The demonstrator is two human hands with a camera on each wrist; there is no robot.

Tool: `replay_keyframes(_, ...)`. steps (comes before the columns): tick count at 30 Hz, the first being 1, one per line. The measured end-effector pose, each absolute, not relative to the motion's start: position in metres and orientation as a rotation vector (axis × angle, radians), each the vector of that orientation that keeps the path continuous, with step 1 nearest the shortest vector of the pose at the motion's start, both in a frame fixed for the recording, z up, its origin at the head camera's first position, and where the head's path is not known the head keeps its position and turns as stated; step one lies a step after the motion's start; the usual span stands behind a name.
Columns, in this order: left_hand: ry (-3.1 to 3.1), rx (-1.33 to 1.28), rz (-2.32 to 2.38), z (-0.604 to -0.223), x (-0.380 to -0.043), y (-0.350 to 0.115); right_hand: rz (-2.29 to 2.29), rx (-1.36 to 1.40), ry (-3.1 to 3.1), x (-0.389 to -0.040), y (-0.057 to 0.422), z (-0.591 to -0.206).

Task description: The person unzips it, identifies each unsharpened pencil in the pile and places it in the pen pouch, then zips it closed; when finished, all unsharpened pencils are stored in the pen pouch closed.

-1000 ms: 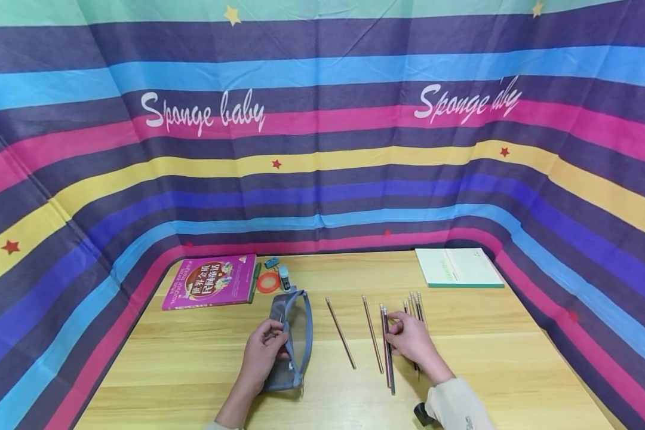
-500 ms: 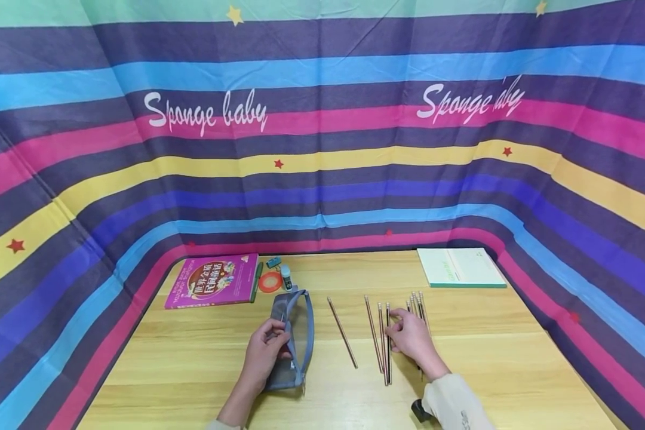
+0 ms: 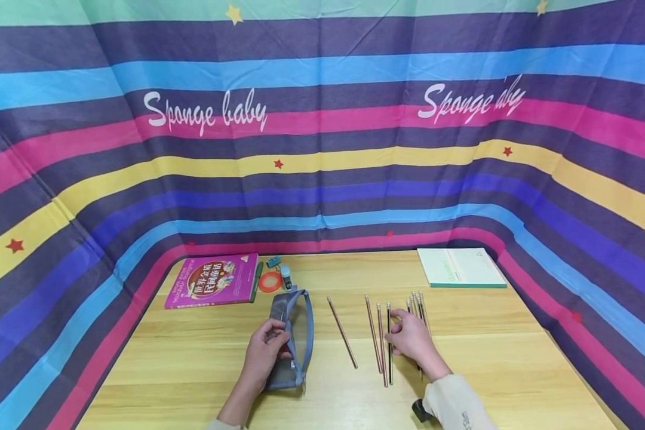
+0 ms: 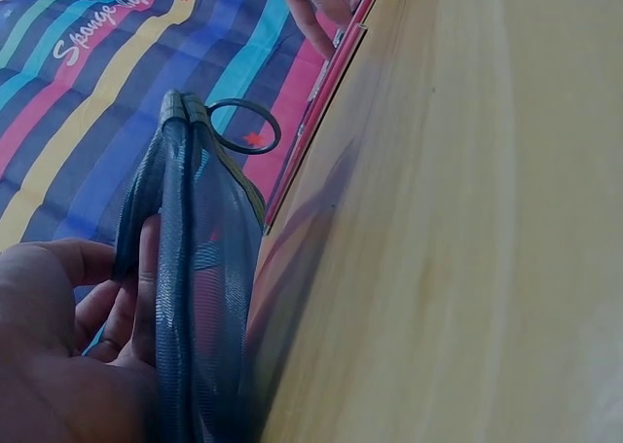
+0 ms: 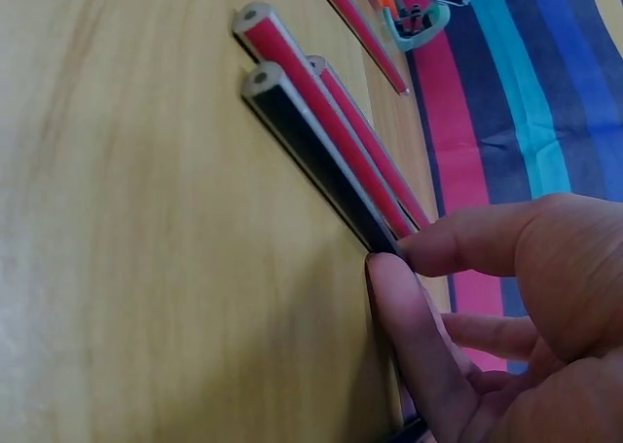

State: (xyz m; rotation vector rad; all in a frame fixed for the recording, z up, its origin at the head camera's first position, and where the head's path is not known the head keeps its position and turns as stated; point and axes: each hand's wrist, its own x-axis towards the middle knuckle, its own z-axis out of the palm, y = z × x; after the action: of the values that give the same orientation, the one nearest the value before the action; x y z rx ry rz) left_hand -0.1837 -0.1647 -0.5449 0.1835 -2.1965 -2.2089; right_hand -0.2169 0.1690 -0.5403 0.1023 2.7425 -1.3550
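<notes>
Case [image 3: 298, 328] and black pencil [image 3: 390, 358], head view. The case lies on the table [image 3: 183, 364] with its mouth apart, its rim gripped by the left hand [image 3: 264, 351]. To its right, the black pencil is pinched by the right hand [image 3: 411, 340], near two red pencils [image 3: 380, 334]. Further pencils [image 3: 415, 303] are partly covered by the right hand.

Left wrist view. The rim is clamped between thumb and fingers; the mouth is best kept spread by this hold. Contents are blurred by the mesh, and the case's lower end is cut off.

Right wrist view. Thumb and index finger are closed on the black pencil; a light pinch is advised, lest its neighbours be dragged. Its far end is hidden; whether it is lifted cannot be told.
</notes>
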Motion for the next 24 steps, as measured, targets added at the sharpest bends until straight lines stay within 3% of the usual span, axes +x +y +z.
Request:
replay_keyframes(13,-2.206,0.202,-2.212,-0.5399,-0.1820,-0.1662,-1.303,0.106,2.739,-0.2192,0.1698,-0.5380)
replay_keyframes(24,-2.181,0.173,-2.215,-0.5428,-0.1820,-0.1670,-1.549,0.148,2.579,-0.2183,0.1771,-0.5321)
